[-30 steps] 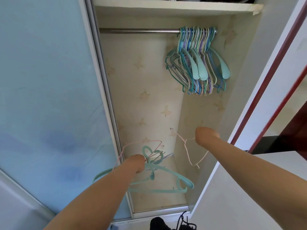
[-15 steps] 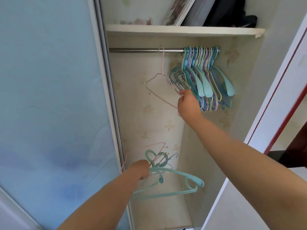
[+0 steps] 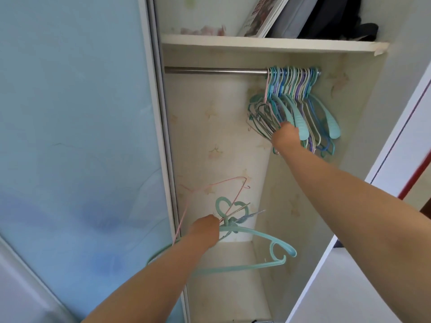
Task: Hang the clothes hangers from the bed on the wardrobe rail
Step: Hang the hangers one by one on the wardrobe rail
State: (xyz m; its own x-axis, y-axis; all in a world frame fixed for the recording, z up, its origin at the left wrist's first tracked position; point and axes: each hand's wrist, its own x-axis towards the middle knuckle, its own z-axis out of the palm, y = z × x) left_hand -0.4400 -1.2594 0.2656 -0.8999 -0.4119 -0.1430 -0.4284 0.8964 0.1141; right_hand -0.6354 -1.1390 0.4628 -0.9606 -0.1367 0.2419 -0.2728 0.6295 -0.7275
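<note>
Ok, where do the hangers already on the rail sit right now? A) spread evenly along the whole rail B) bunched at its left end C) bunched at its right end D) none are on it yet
C: the hung hangers crowd together at the right end of the wardrobe rail, whose left stretch is bare metal; the right hand is at their lower edges.

A steel rail runs across the wardrobe under the shelf. At its right end hangs a tight bunch of hangers, teal, blue, purple and white, with a thin pink one at its left edge. Lower left, a loose cluster: broad teal hangers and a thin pink wire hanger, tilted.
</note>
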